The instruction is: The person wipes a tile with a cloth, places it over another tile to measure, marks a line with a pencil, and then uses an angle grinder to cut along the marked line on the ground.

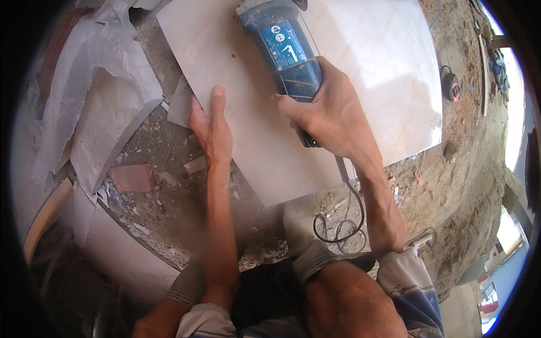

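A large glossy cream tile (256, 143) lies in front of me. My left hand (214, 127) grips its left edge, thumb on the top face and fingers curled round beneath. Over the tile, my right hand (332, 110) is wrapped round the body of a dusty blue angle grinder (282, 50). The grinder's grey head lies at the upper frame edge, and its disc cannot be made out. From the grinder's rear end a dark power cord (360, 205) hangs past the tile's near edge and loops on the ground.
Broken tile and a crumpled plastic sheet (115, 34) lie at the left, near a reddish brick piece (133, 178). Rubble covers the ground there. A black and red tape measure (451, 84) rests on the dirt right of the tile. A curved wooden strip (48, 217) stands at far left.
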A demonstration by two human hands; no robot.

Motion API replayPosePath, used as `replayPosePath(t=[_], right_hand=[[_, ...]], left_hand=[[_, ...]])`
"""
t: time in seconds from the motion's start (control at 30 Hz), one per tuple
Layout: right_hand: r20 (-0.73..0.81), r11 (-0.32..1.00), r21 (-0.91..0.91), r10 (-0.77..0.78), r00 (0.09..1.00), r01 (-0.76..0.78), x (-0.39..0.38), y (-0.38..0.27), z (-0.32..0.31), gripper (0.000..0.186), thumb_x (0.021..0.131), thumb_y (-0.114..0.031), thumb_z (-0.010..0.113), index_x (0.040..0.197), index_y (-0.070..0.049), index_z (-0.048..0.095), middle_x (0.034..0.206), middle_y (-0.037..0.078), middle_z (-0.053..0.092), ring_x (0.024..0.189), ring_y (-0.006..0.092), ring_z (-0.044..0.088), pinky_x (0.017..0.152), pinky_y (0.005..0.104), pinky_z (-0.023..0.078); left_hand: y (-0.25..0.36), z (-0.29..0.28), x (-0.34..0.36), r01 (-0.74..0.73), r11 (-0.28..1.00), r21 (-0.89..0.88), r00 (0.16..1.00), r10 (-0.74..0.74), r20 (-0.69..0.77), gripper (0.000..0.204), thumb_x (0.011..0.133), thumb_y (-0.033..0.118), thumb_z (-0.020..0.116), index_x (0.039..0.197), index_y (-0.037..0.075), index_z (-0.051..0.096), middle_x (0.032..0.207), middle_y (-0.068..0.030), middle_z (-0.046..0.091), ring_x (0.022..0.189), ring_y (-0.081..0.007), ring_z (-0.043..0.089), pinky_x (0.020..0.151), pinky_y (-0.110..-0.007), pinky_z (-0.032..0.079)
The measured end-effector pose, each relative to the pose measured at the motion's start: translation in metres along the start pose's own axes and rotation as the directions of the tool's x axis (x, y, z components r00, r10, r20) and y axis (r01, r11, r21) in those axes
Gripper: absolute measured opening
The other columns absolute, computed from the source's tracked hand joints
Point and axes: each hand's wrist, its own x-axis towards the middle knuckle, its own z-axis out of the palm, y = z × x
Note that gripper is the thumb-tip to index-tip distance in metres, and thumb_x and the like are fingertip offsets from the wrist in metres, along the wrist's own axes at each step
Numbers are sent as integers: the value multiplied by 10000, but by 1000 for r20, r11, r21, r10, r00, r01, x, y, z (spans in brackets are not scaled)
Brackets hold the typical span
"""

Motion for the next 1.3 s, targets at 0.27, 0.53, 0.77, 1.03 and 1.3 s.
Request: replayPosePath(t=[0.27, 0.53, 0.77, 1.03, 1.3], right_hand=[[-3, 1000, -2, 10, 1000, -10, -10, 0, -2, 578, 797, -295, 813, 1080, 172, 626, 765, 190, 707, 613, 256, 715, 545, 361, 585], [-6, 1000, 6, 14, 1000, -14, -17, 3, 0, 567, 794, -289, 819, 1079, 162, 628, 771, 187, 705, 618, 238, 711, 547, 358, 584], [-12, 1000, 9, 22, 1000, -22, -26, 4, -3, 553, 797, -284, 827, 1071, 153, 627, 766, 173, 701, 607, 228, 703, 534, 352, 576], [0, 999, 27, 26, 1000, -26, -33, 7, -2, 526, 807, -263, 828, 1071, 143, 622, 765, 162, 697, 603, 216, 693, 530, 354, 569], [7, 997, 54, 50, 999, -50, -39, 9, -2, 523, 806, -249, 836, 1087, 136, 620, 775, 153, 697, 616, 212, 693, 533, 357, 568]], left_hand=[[-3, 1, 0, -32, 999, -36, 999, 32, -4, 630, 1100, 355, 673, 1522, -85, 517, 1412, -185, 664, 1225, -224, 650, 1043, -350, 522], [-1, 1, -1, -33, 999, -16, 999, 33, -14, 653, 1092, 380, 678, 1523, -87, 524, 1422, -196, 660, 1242, -237, 649, 1051, -355, 521], [-2, 1, 0, 0, 999, -40, 1000, 1, 4, 662, 1092, 374, 681, 1543, -78, 503, 1436, -191, 651, 1248, -236, 648, 1057, -356, 524], [-5, -1, 0, -9, 999, -50, 1000, 9, 7, 645, 1095, 358, 682, 1543, -71, 506, 1433, -173, 655, 1253, -226, 643, 1071, -355, 518], [-5, -1, 1, -39, 997, -61, 999, 39, 12, 641, 1100, 355, 677, 1546, -74, 508, 1441, -176, 653, 1259, -224, 637, 1078, -356, 510]])
